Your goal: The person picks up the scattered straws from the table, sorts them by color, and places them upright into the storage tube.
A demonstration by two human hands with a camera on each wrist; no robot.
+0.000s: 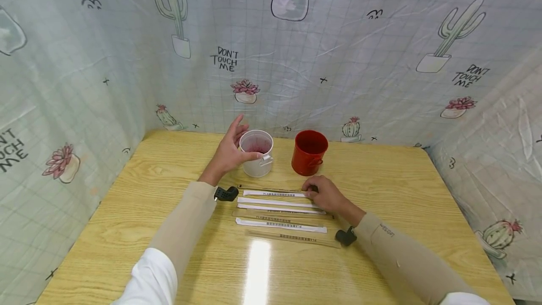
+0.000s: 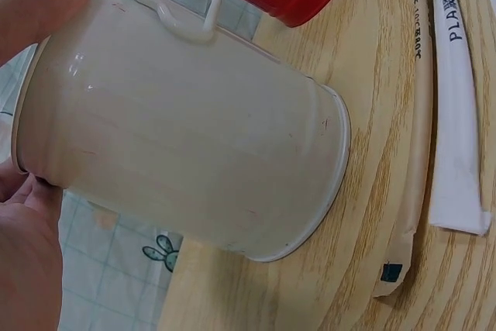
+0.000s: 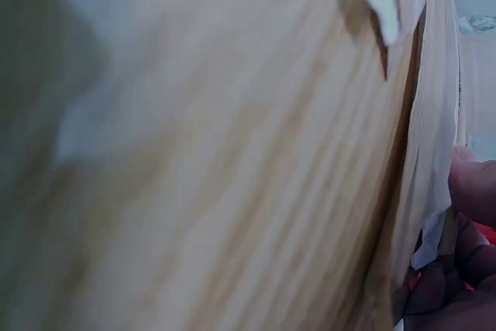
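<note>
My left hand [image 1: 230, 152] holds a small white metal bucket [image 2: 186, 129] near its rim, the thumb on the side by its handle and fingers on the opposite side. The bucket stands upright on the table, reddish inside. At the right end of a row of paper-wrapped straws, my right hand [image 1: 323, 193] has its fingers curled and pinches the end of the farthest one, a brown-wrapped straw [image 1: 262, 188]. A white-wrapped straw [image 1: 275, 194] lies just nearer, its end close to the same fingers. In the right wrist view, the thumb [image 3: 474, 187] touches wrapper edges, partly out of frame.
A red metal bucket [image 1: 310, 152] stands right of the white one. Several more white and brown wrapped straws [image 1: 281, 225] lie in parallel across the wooden table [image 1: 394, 192]. A printed cloth curtain [image 1: 271, 60] hangs behind and at both sides.
</note>
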